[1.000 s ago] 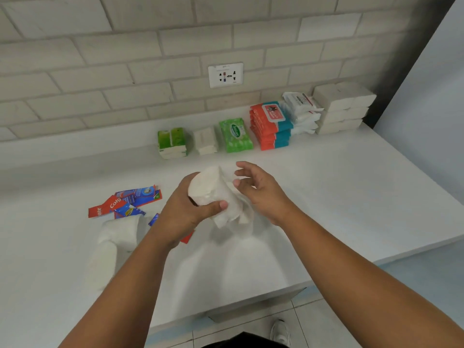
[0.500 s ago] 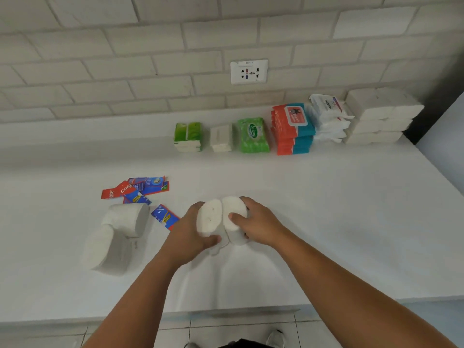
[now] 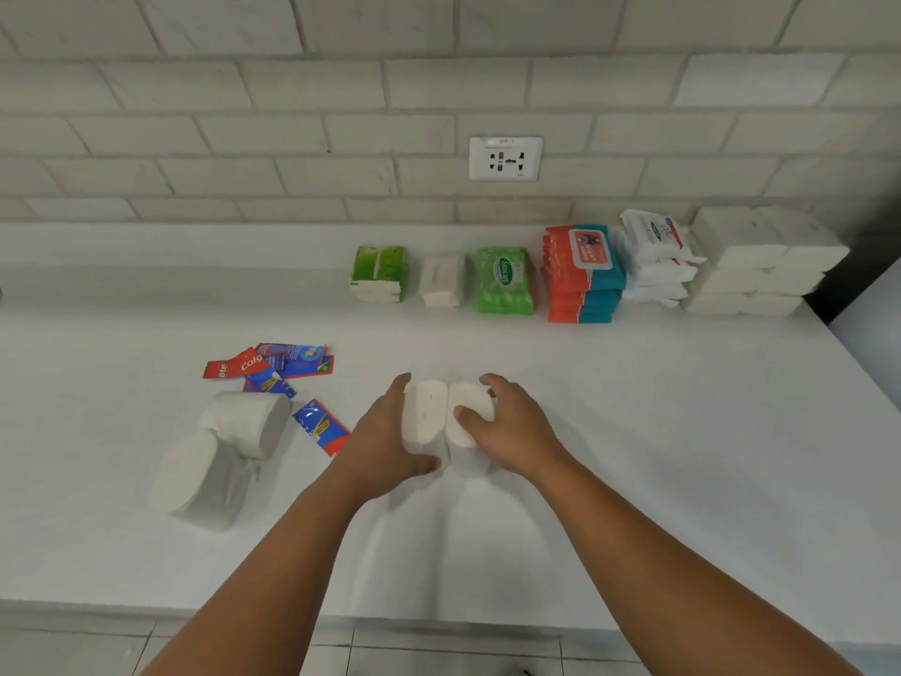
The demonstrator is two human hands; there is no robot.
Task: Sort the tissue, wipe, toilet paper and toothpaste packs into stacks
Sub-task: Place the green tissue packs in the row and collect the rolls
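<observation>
A white pack of two toilet paper rolls (image 3: 441, 414) stands on the white counter (image 3: 658, 456) in the middle. My left hand (image 3: 385, 441) grips its left roll and my right hand (image 3: 507, 426) grips its right roll, thumb on the top. A second white toilet paper pack (image 3: 224, 451) lies tipped over at the left. Red and blue toothpaste packs (image 3: 278, 365) lie scattered behind it, with one more toothpaste pack (image 3: 322, 426) nearer my left hand.
Along the back wall stand a green tissue stack (image 3: 379, 273), a small white tissue stack (image 3: 441, 280), a green wipe pack (image 3: 504, 280), a red and teal wipe stack (image 3: 580, 275), white wipe packs (image 3: 653, 256) and a big white tissue stack (image 3: 760, 261). A wall socket (image 3: 505, 158) sits above.
Both hands brought the toilet paper pack down from the air and set it upright on the counter. Over the last half second the hands have barely moved.
</observation>
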